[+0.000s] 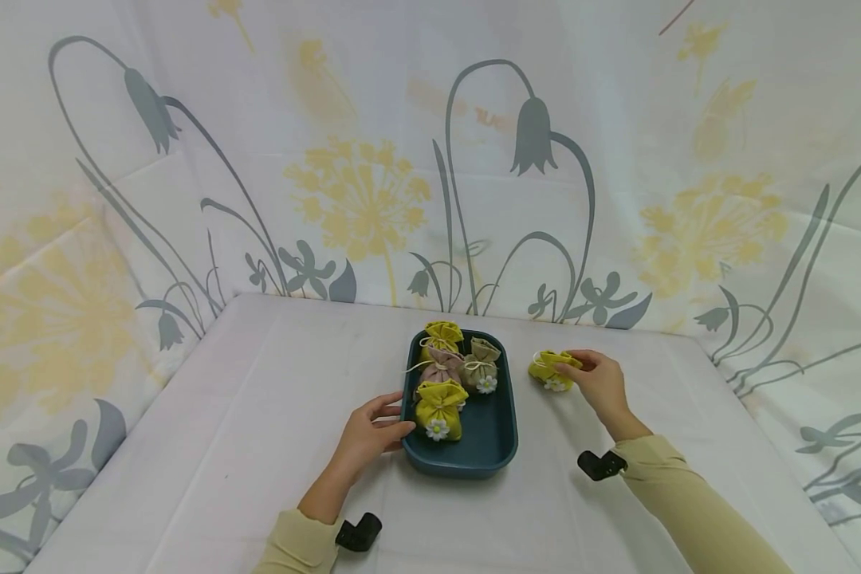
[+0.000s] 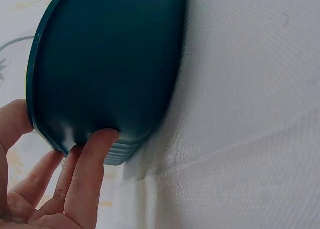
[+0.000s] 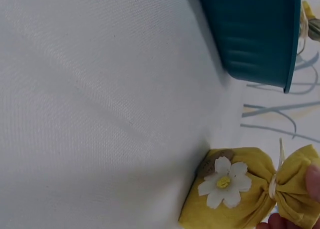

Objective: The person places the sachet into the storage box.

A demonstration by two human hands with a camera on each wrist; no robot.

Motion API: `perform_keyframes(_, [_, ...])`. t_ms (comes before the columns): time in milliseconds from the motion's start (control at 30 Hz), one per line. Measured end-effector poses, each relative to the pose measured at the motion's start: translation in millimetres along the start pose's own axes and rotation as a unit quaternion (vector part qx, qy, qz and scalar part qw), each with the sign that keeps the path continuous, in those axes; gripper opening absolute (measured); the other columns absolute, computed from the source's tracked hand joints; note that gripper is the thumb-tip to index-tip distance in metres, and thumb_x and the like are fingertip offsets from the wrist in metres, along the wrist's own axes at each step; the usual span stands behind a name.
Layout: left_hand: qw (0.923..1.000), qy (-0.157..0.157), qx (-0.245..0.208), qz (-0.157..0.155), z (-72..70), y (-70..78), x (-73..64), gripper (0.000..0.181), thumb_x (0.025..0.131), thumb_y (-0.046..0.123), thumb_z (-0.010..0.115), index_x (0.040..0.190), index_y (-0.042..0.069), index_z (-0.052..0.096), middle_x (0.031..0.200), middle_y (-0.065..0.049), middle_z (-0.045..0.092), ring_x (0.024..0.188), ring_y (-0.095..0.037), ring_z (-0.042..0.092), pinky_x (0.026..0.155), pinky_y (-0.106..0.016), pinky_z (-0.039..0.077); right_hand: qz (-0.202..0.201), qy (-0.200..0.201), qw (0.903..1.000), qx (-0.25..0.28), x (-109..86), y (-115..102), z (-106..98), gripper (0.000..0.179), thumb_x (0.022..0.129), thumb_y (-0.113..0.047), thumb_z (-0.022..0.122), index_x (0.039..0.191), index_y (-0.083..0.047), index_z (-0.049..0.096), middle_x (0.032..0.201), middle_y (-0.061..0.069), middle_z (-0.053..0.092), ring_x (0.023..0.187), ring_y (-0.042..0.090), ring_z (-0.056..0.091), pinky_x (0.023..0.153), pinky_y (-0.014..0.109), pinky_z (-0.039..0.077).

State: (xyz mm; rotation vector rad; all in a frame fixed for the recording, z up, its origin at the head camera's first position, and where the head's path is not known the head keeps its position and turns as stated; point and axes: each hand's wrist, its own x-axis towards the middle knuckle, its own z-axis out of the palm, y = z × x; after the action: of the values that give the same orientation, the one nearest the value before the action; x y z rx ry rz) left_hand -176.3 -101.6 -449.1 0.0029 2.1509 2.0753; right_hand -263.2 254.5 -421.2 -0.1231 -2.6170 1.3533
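My left hand point(image 1: 373, 430) holds the left side of a dark teal tray point(image 1: 489, 434), thumb at the rim and fingers along the outer wall. To the right of the tray, my right hand point(image 1: 601, 384) pinches a yellow drawstring pouch point(image 3: 235, 189) by its gathered top. That pouch has a white flower and a pale tie, and its base is close to the white cloth. Inside the tray stand a front yellow pouch point(image 1: 439, 410), a pinkish pouch point(image 1: 442, 365), a back yellow pouch point(image 1: 442, 333) and a beige pouch point(image 1: 480, 367).
A white cloth point(image 1: 258, 414) covers the table under the tray. Behind it hangs a floral curtain point(image 1: 402, 104) with grey and yellow flowers. Small black cameras sit at both wrists.
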Motion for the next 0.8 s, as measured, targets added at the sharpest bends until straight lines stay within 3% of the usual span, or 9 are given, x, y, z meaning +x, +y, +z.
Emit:
perform_keyframes(333, [1.0000, -0.001, -0.001, -0.002, 0.1, -0.5, 0.3, 0.059, 0.082, 0.012, 0.072, 0.135, 0.002, 0.046, 0.120, -0.023, 0.052, 0.102, -0.029, 0.059, 0.072, -0.037, 0.056, -0.021, 0.022, 0.9995, 0.005, 3.4, -5.8, -0.3, 0.027, 0.085, -0.014, 0.070, 0.102, 0.006, 0.067, 0.090, 0.013, 0.067, 0.071, 0.004, 0.053, 0.058, 0.015, 0.044])
perform_keyframes(600, [1.0000, -0.001, 0.000, -0.005, 0.3, -0.4, 0.0, 0.059, 0.082, 0.012, 0.072, 0.135, 0.002, 0.046, 0.120, -0.023, 0.052, 0.102, -0.028, 0.060, 0.072, -0.036, 0.056, -0.009, 0.006, 0.9995, 0.028, -2.4, -14.3, -3.7, 0.033, 0.086, -0.021, 0.069, 0.105, 0.005, 0.065, 0.090, 0.010, 0.067, 0.072, 0.004, 0.056, 0.066, 0.022, 0.050])
perform_keyframes(800, [1.0000, -0.001, -0.002, -0.003, 0.6, 0.9, -1.0, 0.059, 0.083, 0.012, 0.071, 0.135, 0.002, 0.046, 0.121, -0.023, 0.052, 0.102, -0.029, 0.059, 0.072, -0.037, 0.056, -0.035, 0.007, 0.9985, 0.041, -10.5, -29.6, -6.2, 0.033, 0.086, -0.022, 0.069, 0.105, 0.006, 0.065, 0.093, 0.013, 0.067, 0.074, 0.002, 0.056, 0.066, 0.016, 0.049])
